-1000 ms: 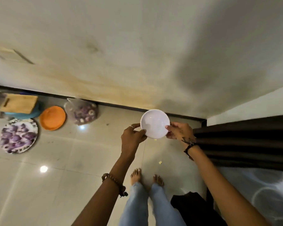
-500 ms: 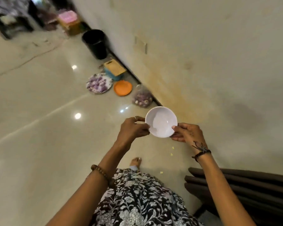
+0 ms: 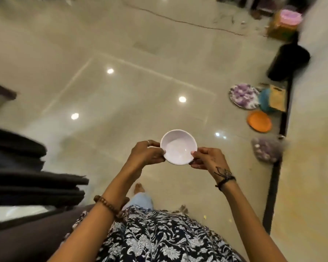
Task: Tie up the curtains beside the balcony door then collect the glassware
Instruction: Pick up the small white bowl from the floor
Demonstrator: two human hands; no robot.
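Item in hand: one small white bowl [image 3: 178, 147], apparently empty, held level over the floor [image 3: 121, 91], its rim pinched at opposite sides by the left hand [image 3: 147, 155] and the right hand [image 3: 208, 158], fingers curled on the edge. Step judged: collection stage; the next move calls for a steady walk to a set-down place, not in view. Along the floor's right edge by the wall: patterned plate [image 3: 243, 96] of purple pieces, orange plate [image 3: 259, 121], bag [image 3: 266, 153] of purplish pieces, black bin [image 3: 288, 62], contents hidden.
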